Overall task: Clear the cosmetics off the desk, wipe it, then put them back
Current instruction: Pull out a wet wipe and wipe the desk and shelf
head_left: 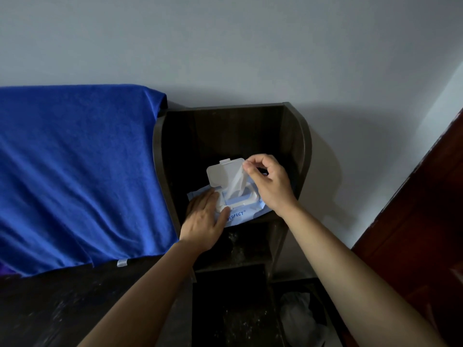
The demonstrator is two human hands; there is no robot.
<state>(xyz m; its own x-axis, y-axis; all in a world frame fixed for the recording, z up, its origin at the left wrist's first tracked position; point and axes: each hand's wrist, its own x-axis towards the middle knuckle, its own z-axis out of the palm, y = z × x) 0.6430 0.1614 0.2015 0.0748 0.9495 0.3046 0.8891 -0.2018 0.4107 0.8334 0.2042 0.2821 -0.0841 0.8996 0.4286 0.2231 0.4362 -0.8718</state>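
The right hand [269, 182] pinches the wipe [235, 184], stretched up from the pack [238, 217] below; the left hand [203, 221] presses that down, fingers flat.

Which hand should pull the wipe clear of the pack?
Right. The right hand pinches the wet wipe, half out of the opening; the left hand lies flat on the wipes pack, steadying it.
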